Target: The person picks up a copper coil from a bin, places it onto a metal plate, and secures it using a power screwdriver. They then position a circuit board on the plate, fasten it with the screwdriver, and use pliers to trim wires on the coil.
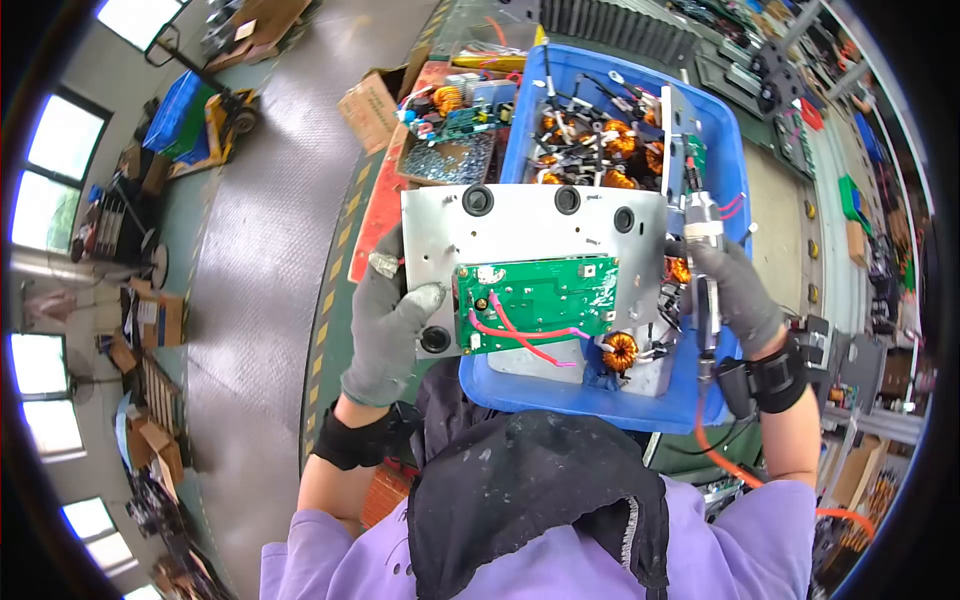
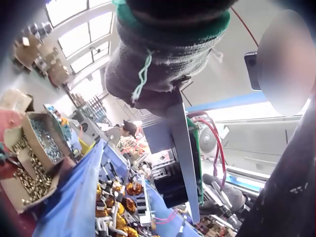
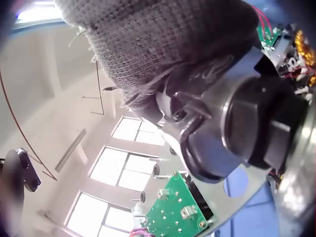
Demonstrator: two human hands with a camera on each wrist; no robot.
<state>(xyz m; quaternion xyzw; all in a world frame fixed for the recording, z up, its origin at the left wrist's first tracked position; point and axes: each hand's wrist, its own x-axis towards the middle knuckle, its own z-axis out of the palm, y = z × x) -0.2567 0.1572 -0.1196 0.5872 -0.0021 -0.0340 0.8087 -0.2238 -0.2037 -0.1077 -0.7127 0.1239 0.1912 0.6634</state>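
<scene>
A silver metal plate with a green circuit board on its face is held up over a blue bin. My gloved left hand grips its left edge, thumb on the front; the left wrist view shows the plate edge-on below the glove. Red-pink wires hang from the board. At the plate's right side, my gloved right hand holds a silver and black air tool with an orange hose. In the right wrist view the tool is close up under the glove, the green board beyond it.
The blue bin holds many copper-wound coils, cables and another plate standing on edge. To its left are a box of small screws and a cardboard box on a red surface. The orange hose trails past my right forearm.
</scene>
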